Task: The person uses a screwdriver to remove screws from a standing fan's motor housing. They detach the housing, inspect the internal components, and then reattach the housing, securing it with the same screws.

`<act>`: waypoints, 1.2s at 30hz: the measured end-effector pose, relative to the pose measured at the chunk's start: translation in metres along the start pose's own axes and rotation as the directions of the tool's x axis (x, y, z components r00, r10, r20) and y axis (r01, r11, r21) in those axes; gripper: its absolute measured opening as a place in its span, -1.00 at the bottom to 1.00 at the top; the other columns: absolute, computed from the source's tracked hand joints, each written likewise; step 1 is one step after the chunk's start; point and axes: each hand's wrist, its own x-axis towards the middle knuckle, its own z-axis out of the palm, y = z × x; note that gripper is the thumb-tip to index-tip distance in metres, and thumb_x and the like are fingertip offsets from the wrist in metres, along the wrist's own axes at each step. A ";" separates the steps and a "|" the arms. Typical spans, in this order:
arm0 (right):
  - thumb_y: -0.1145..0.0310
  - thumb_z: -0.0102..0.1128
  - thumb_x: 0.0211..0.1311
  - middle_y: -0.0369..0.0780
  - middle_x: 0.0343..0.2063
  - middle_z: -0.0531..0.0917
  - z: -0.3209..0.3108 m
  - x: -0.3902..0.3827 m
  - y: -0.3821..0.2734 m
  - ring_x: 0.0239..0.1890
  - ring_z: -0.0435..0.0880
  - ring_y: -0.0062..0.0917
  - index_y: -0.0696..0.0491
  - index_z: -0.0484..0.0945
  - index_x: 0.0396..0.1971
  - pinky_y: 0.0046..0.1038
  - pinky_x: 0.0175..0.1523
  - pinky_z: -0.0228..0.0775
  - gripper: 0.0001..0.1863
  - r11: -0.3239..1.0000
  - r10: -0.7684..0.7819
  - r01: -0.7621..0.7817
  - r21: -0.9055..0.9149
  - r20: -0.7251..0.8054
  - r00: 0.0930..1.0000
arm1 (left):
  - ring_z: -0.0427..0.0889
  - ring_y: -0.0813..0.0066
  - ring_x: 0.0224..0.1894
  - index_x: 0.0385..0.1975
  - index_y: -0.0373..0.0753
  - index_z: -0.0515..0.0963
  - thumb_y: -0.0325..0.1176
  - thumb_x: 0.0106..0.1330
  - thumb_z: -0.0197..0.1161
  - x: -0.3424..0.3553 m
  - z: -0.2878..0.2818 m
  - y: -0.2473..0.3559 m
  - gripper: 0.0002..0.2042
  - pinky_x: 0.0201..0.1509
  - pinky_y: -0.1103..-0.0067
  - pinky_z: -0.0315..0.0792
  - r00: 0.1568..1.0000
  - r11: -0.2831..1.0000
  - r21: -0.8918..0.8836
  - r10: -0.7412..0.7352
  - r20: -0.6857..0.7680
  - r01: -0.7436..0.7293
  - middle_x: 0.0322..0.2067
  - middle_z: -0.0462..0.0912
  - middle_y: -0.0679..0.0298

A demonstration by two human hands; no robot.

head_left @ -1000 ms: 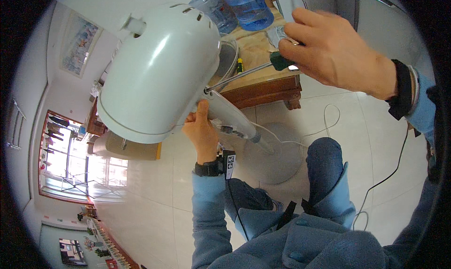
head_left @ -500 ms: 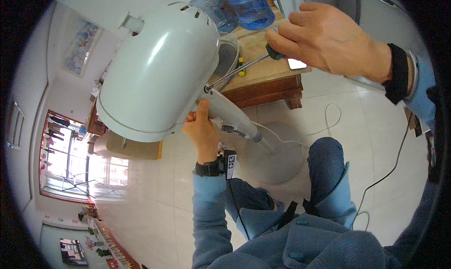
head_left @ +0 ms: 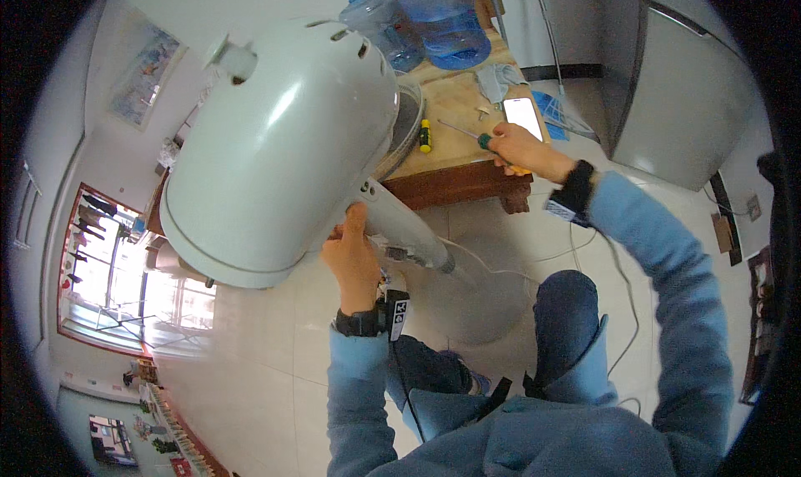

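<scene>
A pedestal fan's white motor housing (head_left: 279,135) fills the left of the view, tilted on its neck (head_left: 405,227), which slopes down toward a round base on the floor. My left hand (head_left: 352,256) is closed around the neck just under the housing, its thumb pressed along the side. Small dark screw holes show near the top of the neck. In my right hand (head_left: 524,150) is a screwdriver (head_left: 463,130) with a green and yellow handle. Its shaft points left over the wooden table (head_left: 442,164), away from the fan. A yellow and black small tube (head_left: 425,137) stands near its tip.
On the table are two blue water jugs (head_left: 450,27), a grey cloth (head_left: 498,81), a lit phone (head_left: 522,117), and a wire fan grille (head_left: 410,118) partly behind the housing. A cable runs across the tiled floor. A grey fridge (head_left: 684,93) stands at the right.
My right hand has pulled the screwdriver off the screw hole in the neck and moved it down and over the table near the phone. My left hand keeps its grip.
</scene>
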 end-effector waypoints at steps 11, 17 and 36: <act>0.22 0.06 0.14 -0.11 -0.26 0.58 0.078 0.161 0.072 -0.18 0.55 -0.19 0.16 0.55 -0.23 -0.23 -0.07 0.41 -0.67 0.504 -0.513 0.146 -0.851 -0.160 0.843 | 0.51 0.29 -0.03 0.04 -0.29 0.38 -0.45 0.21 0.22 0.013 -0.015 -0.026 -0.62 0.07 0.42 0.37 0.964 0.990 -0.009 0.140 0.228 -0.142 -0.04 0.50 0.09; 0.18 0.08 0.17 -0.12 -0.21 0.58 0.062 0.137 0.057 -0.11 0.50 -0.14 0.07 0.50 -0.14 -0.13 -0.03 0.32 -0.66 0.524 -0.590 0.173 -0.834 -0.208 0.780 | 0.52 0.48 -0.25 -0.25 -0.24 0.58 -0.30 0.20 0.23 0.023 -0.025 -0.029 -0.80 -0.16 0.54 0.37 0.910 0.997 0.057 0.015 0.414 -0.042 -0.33 0.61 0.31; 0.35 -0.02 0.19 0.10 -0.23 0.58 0.069 -0.090 -0.113 -0.16 0.54 -0.01 0.20 0.50 -0.19 -0.19 -0.06 0.38 -0.72 0.339 -0.713 0.739 -0.582 0.354 0.606 | 0.61 0.32 -0.22 -0.14 -0.35 0.47 -0.30 -0.04 0.45 -0.005 0.026 -0.023 -0.54 -0.15 0.49 0.46 0.943 0.945 0.027 0.321 0.092 -0.325 -0.23 0.62 0.09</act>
